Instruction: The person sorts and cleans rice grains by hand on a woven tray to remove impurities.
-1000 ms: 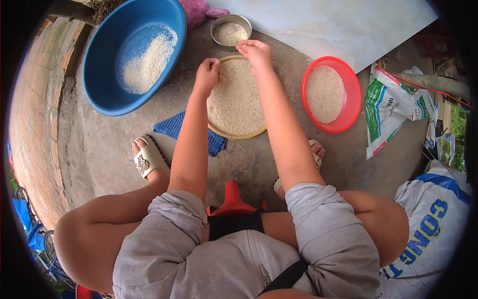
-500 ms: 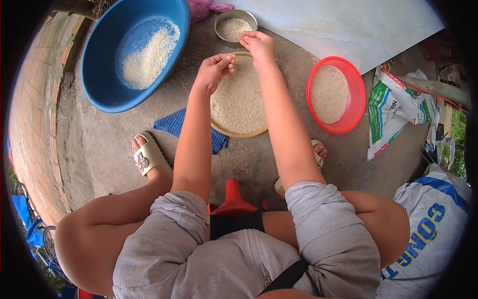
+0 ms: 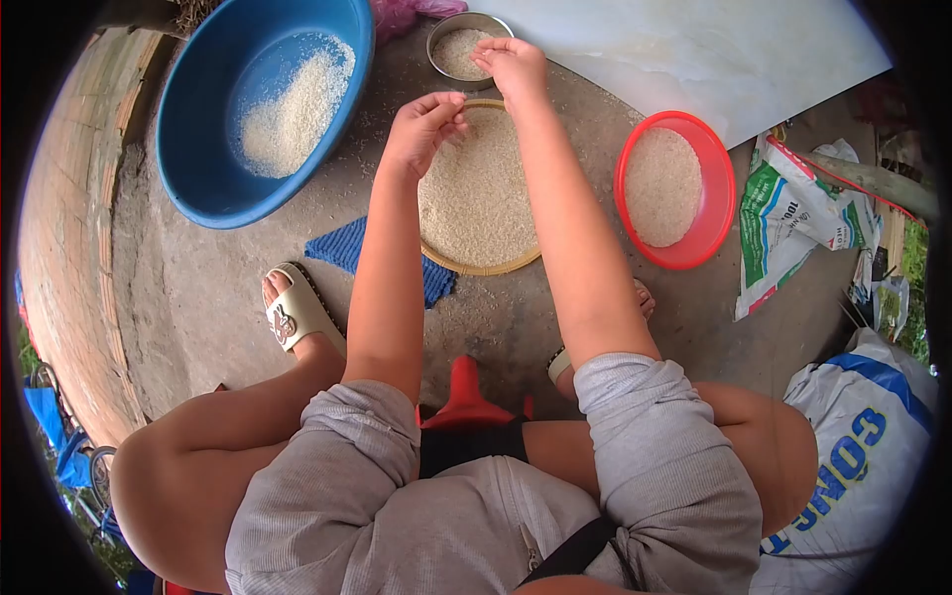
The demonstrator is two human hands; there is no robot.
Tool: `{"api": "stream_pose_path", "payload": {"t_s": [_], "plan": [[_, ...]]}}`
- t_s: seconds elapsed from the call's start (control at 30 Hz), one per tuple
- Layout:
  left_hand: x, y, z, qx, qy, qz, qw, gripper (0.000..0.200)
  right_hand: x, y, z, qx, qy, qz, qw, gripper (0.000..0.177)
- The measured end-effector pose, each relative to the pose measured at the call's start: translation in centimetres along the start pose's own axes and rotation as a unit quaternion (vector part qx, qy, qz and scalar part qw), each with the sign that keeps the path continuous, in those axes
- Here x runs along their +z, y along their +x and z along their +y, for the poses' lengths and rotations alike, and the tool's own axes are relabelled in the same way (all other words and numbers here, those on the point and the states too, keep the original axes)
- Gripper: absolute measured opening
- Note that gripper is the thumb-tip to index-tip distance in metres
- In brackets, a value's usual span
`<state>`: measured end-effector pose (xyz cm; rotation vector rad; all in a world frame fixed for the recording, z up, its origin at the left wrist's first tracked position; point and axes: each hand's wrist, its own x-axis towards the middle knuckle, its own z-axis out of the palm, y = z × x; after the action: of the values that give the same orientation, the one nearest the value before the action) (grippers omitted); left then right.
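Note:
A round woven tray [image 3: 481, 213] full of rice grains [image 3: 474, 198] lies on the ground in front of me. My left hand [image 3: 426, 129] is over the tray's far left edge, thumb and forefinger pinched together; anything between them is too small to make out. My right hand [image 3: 515, 71] reaches farther, its fingertips pressed together at the near right rim of a small metal bowl [image 3: 433, 46] holding rice. What those fingertips hold, if anything, cannot be made out.
A large blue basin [image 3: 183, 149] with rice stands at the far left, a red basin [image 3: 716, 198] with rice at the right. A blue knitted cloth [image 3: 337, 245] lies partly under the tray. White sacks [image 3: 843, 476] and a pale sheet [image 3: 684, 50] are at the right and far right.
Both hands have shifted slightly away from me; the right one has moved a little farther up beside the metal bowl. Both stay pinched, and the rice looks the same.

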<state>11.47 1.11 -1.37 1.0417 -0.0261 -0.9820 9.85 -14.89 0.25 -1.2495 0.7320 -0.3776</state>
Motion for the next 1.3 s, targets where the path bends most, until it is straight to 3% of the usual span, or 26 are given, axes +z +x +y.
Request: {"api": "stream_pose_path", "payload": {"t_s": [0.07, 0.13, 0.17, 0.23, 0.3, 0.37, 0.4, 0.43, 0.5, 0.57, 0.6, 0.63, 0.7, 0.77, 0.8, 0.83, 0.87, 0.9, 0.93, 0.97, 1.0, 1.03, 1.17, 1.23, 1.3], "plan": [[0.4, 1.1, 0.7, 0.06, 0.081, 0.021, 0.995, 0.016, 0.1, 1.2, -0.3, -0.007, -0.019, -0.01, 1.0, 0.018], [1.5, 2.1, 2.2, 0.096, 0.13, 0.052, 0.985, 0.017, 0.0, 2.3, -0.9, -0.064, -0.153, -0.054, 0.985, 0.019], [2.2, 2.6, 3.0, 0.133, 0.179, 0.081, 0.971, 0.018, -0.2, 2.7, -1.3, -0.062, -0.152, -0.054, 0.985, 0.019], [3.3, 3.7, 4.2, 0.164, 0.25, 0.12, 0.946, 0.024, -0.5, 3.5, -2.4, -0.153, -0.331, -0.144, 0.92, 0.032], [4.4, 4.3, 5.4, 0.14, 0.442, 0.188, 0.866, 0.029, -0.9, 4.2, -2.7, -0.15, -0.369, -0.155, 0.904, 0.035], [4.1, 5.5, 5.1, 0.157, 0.469, 0.196, 0.847, 0.034, -1.8, 4.9, -2.9, -0.176, -0.418, -0.181, 0.873, 0.032], [3.8, 5.9, 5.0, 0.183, 0.521, 0.219, 0.804, 0.035, -2.2, 4.1, -3.6, -0.174, -0.419, -0.181, 0.873, 0.032], [3.6, 5.9, 4.9, 0.209, 0.57, 0.24, 0.757, 0.035, -2.8, 2.7, -4.5, -0.151, -0.398, -0.132, 0.895, 0.029], [2.8, 5.4, 4.8, 0.236, 0.575, 0.244, 0.744, 0.036, -3.6, 1.4, -4.7, -0.129, -0.377, -0.082, 0.914, 0.027], [1.7, 4.5, 4.6, 0.209, 0.562, 0.158, 0.785, 0.034, -5.4, 0.8, -1.2, -0.232, -0.316, 0.032, 0.919, 0.02], [1.5, 3.5, 4.7, 0.173, 0.562, 0.09, 0.804, 0.028, -6.3, 0.2, 0.1, -0.233, -0.316, 0.033, 0.919, 0.02], [1.1, 2.8, 4.6, 0.175, 0.563, 0.089, 0.803, 0.028, -7.2, -0.6, 1.1, -0.251, -0.339, 0.066, 0.905, 0.017], [0.4, 1.4, 3.6, 0.025, 0.601, -0.096, 0.793, 0.022, -8.7, -2.6, 3.1, -0.27, -0.359, 0.101, 0.888, 0.015], [-0.6, 0.3, 1.3, 0.08, 0.61, -0.15, 0.774, 0.021, -10.1, -4.9, 4.6, -0.273, -0.402, 0.173, 0.857, 0.014], [0.5, -1.3, 1.5, 0.089, 0.623, -0.068, 0.774, 0.023, -10.5, -6.2, 5.2, -0.277, -0.402, 0.175, 0.855, 0.014], [0.4, -1.8, 1.0, 0.094, 0.624, -0.069, 0.773, 0.023, -10.9, -7.6, 5.6, -0.259, -0.443, 0.23, 0.827, 0.016], [0.0, -2.4, 0.0, 0.172, 0.619, 0.069, 0.763, 0.024, -11.4, -9.1, 6.0, -0.24, -0.482, 0.284, 0.793, 0.018], [-0.8, -2.7, -1.0, 0.247, 0.598, 0.206, 0.734, 0.024, -11.7, -10.5, 6.3, -0.246, -0.479, 0.287, 0.792, 0.018], [-1.8, -2.8, -1.8, 0.201, 0.599, 0.253, 0.733, 0.025, -11.9, -11.9, 6.6, -0.192, -0.495, 0.309, 0.789, 0.021], [-2.8, -3.2, -2.6, 0.209, 0.598, 0.253, 0.731, 0.025, -12.0, -13.1, 6.8, -0.138, -0.507, 0.33, 0.784, 0.025], [-3.8, -3.7, -3.4, 0.207, 0.638, 0.266, 0.692, 0.026, -11.9, -14.4, 7.0, -0.145, -0.502, 0.333, 0.785, 0.025], [-4.6, -4.3, -4.0, 0.204, 0.674, 0.28, 0.652, 0.027, -11.7, -15.5, 7.2, -0.086, -0.522, 0.304, 0.792, 0.027], [-7.2, -7.2, -5.2, 0.174, 0.677, 0.283, 0.657, 0.032, -10.0, -17.6, 7.7, 0.039, -0.491, 0.263, 0.83, 0.025], [-8.0, -9.0, -4.8, 0.148, 0.553, 0.25, 0.781, 0.033, -9.9, -18.1, 7.7, 0.0, -0.461, 0.25, 0.852, 0.023], [-8.0, -10.7, -4.6, 0.161, 0.511, 0.283, 0.795, 0.032, -9.6, -17.8, 7.4, -0.039, -0.43, 0.233, 0.872, 0.02]]}}
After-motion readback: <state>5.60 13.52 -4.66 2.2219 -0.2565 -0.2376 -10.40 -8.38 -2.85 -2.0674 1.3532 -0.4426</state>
